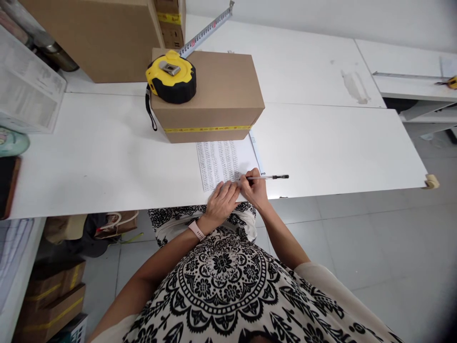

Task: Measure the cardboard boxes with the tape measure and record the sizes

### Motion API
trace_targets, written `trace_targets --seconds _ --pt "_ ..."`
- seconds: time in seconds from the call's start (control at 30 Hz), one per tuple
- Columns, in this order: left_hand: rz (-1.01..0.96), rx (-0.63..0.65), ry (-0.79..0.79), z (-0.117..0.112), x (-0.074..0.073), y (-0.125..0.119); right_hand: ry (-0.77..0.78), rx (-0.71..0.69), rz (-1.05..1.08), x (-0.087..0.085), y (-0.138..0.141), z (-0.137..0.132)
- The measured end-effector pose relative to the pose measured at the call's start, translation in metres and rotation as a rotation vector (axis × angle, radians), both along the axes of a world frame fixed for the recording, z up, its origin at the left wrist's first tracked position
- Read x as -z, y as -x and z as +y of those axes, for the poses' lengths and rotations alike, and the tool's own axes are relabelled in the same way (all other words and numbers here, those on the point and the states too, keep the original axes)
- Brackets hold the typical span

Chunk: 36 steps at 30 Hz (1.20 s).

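Note:
My right hand (255,188) grips a pen (273,177), its tip down on a sheet of paper (221,164) covered in columns of handwriting. Fingers laid flat, my left hand (222,204) rests on the paper's lower edge, close beside the pen tip. A closed cardboard box (214,95) with yellow tape stands just beyond, hiding the sheet's top part. On that box sits a yellow and black tape measure (172,76), its blade (207,31) pulled out toward the back.
The white table (321,143) has its front edge near my body. A larger carton (117,38) stands at back left, near a white box (28,81). A phone (7,186) lies at the left edge. Another tape measure (452,83) is far right.

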<state>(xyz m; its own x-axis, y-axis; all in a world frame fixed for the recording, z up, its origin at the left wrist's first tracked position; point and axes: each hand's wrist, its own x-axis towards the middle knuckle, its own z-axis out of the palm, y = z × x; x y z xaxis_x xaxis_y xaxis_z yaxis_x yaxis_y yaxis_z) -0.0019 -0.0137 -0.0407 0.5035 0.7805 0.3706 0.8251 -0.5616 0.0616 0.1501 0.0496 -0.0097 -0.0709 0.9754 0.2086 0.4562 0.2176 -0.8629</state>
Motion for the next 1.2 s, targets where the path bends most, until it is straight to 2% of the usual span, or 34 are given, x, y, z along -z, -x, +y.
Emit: trace_targets --seconds 0.4,0.6,0.83,1.2 --pt "0.007 -0.005 0.027 0.0001 0.0015 -0.0005 0.001 0.015 0.015 0.0037 -0.0001 0.0005" --pt "-0.012 -0.002 -0.055 0.0001 0.0 -0.0007 0.017 0.019 0.004 0.001 0.0003 -0.0002" --pt "-0.008 -0.001 0.078 -0.0007 0.001 -0.0003 0.032 0.018 -0.001 0.0051 -0.0002 -0.0003" --pt "0.001 0.002 0.074 -0.001 0.0013 -0.0002 0.041 0.013 0.004 0.0015 -0.0003 -0.0004"
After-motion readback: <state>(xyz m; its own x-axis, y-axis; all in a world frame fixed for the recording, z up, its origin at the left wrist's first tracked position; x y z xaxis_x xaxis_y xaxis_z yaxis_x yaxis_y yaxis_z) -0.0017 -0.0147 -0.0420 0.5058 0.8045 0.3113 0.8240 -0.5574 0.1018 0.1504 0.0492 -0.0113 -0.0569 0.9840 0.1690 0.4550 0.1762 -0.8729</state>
